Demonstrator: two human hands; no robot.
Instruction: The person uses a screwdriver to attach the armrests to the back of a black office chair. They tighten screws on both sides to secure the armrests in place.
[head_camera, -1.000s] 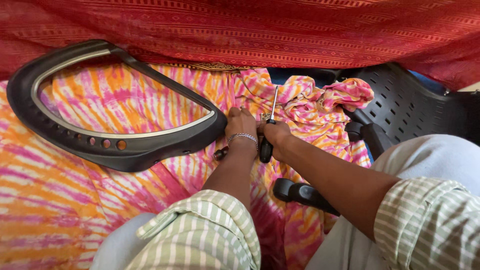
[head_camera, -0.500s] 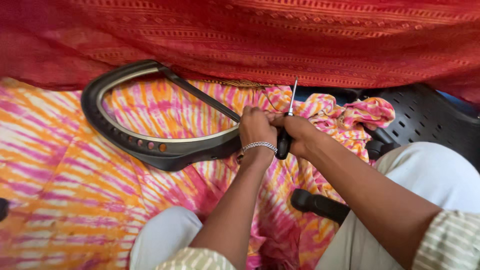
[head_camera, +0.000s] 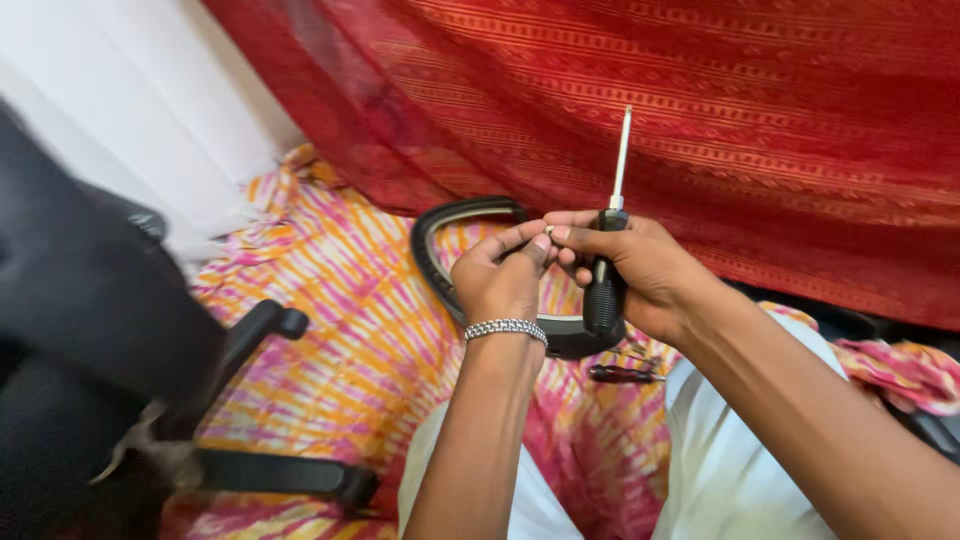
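My right hand (head_camera: 650, 275) is closed around the black handle of a screwdriver (head_camera: 606, 285), whose metal shaft points straight up. My left hand (head_camera: 505, 275), with a silver bracelet (head_camera: 505, 328) on the wrist, pinches a tiny silver piece (head_camera: 548, 230) at its fingertips. The right thumb and forefinger touch that same piece. Both hands are raised above a black curved frame (head_camera: 432, 250) that lies on the orange and pink tie-dye cloth (head_camera: 340, 330); the hands hide its near side.
A black office chair (head_camera: 90, 320) with an armrest (head_camera: 262, 328) fills the left side. A small dark tool (head_camera: 620, 373) lies on the cloth by my knee. Red patterned fabric (head_camera: 760, 110) hangs behind, with a white surface (head_camera: 130, 90) at upper left.
Both hands have lifted off the black frame and come closer to me, with the screwdriver still upright. The view has swung left, bringing the chair into sight.
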